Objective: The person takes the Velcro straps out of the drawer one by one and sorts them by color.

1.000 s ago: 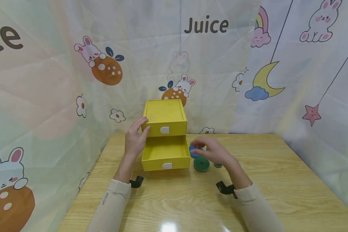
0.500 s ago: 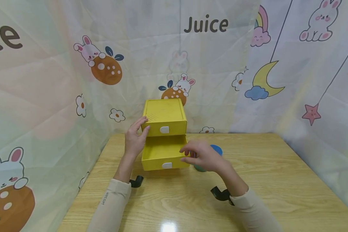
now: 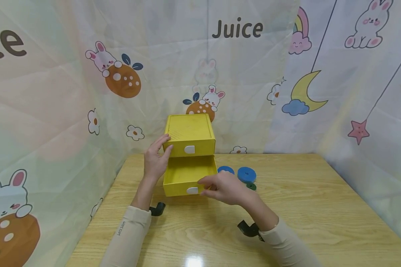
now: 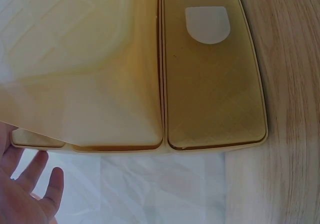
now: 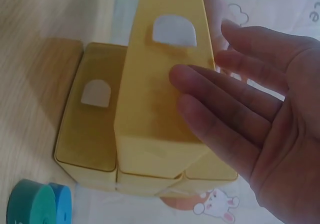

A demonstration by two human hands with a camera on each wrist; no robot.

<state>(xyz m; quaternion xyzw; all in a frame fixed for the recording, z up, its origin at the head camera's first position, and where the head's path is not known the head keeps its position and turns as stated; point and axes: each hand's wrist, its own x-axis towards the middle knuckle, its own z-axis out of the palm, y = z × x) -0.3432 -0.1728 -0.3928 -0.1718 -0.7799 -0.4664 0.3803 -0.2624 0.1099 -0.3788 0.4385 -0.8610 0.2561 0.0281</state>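
Note:
A yellow drawer cabinet [image 3: 191, 128] stands at the back of the table, its middle drawer [image 3: 177, 190] pulled out and bare inside. My left hand [image 3: 155, 159] rests against the cabinet's upper left corner, thumb along the front, fingers spread at the side. In front of the pulled-out drawer's right half is my right hand [image 3: 225, 188], with nothing in it; the right wrist view has its fingers extended beside the drawer front, contact unclear. The drawer's white handle [image 5: 174, 30] shows there. Below it, the bottom drawer [image 4: 215, 84] is closed.
Two blue discs [image 3: 246, 174] and a small green disc [image 3: 251, 186] lie right of the cabinet. A larger green disc [image 5: 27, 204] shows in the right wrist view, hidden by my hand in the head view. A printed cloth [image 3: 250, 92] hangs behind the table.
My right hand has moved left and toward me, from above the discs to the drawer front, uncovering the blue discs. The left hand, cabinet and drawer have stayed in place.

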